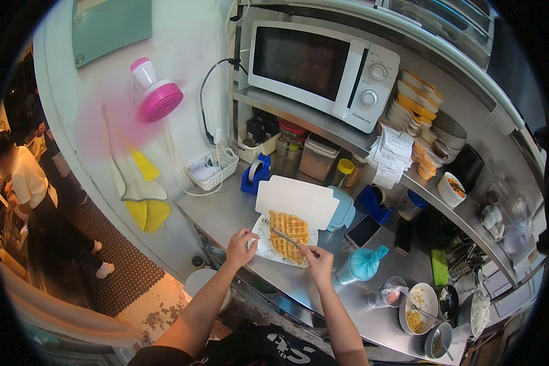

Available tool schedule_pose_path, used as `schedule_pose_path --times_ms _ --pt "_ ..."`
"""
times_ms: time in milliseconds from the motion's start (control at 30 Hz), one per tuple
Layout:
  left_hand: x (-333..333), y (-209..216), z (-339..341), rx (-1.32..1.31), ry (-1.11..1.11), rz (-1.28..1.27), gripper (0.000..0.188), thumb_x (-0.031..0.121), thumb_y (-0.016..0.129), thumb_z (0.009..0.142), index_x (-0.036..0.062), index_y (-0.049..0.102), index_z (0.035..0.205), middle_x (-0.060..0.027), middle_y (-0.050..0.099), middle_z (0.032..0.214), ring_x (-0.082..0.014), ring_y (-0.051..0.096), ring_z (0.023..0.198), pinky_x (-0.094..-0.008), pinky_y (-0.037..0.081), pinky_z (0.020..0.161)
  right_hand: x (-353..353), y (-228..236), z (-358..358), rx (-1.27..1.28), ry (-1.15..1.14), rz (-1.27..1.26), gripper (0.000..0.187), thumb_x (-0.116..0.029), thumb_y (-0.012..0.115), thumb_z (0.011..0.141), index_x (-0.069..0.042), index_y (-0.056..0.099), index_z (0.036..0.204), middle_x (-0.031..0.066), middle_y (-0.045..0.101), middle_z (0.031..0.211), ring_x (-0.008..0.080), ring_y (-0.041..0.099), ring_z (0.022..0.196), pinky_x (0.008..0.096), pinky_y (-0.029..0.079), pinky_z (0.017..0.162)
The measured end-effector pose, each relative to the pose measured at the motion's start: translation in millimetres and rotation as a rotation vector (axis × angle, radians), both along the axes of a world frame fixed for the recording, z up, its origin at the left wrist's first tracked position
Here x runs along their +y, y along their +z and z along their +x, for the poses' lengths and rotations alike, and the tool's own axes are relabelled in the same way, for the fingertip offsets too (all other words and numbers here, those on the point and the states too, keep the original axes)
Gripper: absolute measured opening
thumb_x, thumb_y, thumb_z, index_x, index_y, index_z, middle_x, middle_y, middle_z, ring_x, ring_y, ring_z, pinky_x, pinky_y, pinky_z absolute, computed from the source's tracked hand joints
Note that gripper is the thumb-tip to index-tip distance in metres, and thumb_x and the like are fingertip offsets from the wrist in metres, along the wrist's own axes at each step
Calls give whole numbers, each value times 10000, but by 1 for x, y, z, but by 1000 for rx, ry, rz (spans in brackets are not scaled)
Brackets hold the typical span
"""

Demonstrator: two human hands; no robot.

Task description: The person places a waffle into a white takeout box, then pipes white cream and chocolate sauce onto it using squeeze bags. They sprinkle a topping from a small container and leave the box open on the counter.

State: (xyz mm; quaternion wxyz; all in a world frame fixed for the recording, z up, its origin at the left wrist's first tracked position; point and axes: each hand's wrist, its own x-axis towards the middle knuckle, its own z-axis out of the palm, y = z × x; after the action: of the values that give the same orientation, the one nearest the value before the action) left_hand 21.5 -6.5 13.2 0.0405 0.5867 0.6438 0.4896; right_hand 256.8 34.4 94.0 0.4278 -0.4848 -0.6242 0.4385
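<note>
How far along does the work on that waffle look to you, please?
Done: the waffle lies in the open white box. In hand: the right hand draws a thin utensil across it while the left hand steadies the box edge. Left: no topping visible yet, and the lid is still open.

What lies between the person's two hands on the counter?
In the head view, the waffle on its paper wrapper lies between left hand and right hand, which holds a thin utensil.
</note>
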Motion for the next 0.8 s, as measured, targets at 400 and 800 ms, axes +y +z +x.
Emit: schedule_pose_path --times_ms 400,800 --pt "1 -3 -1 -6 -13 1 108 167 620 788 135 660 884 -101 588 980 -329 571 894 -405 453 798 7 -25 9 -479 10 503 232 -257 673 813 -29 700 850 148 653 733 306 645 643 391 510 590" --pt "1 -1 -2 13 -10 -10 113 169 619 791 128 660 888 -96 581 977 -321 566 909 -401 445 809 7 -26 7 -324 3 496 213 -219 702 800 -8 699 823 160 656 720 275 648 616 352 514 581"
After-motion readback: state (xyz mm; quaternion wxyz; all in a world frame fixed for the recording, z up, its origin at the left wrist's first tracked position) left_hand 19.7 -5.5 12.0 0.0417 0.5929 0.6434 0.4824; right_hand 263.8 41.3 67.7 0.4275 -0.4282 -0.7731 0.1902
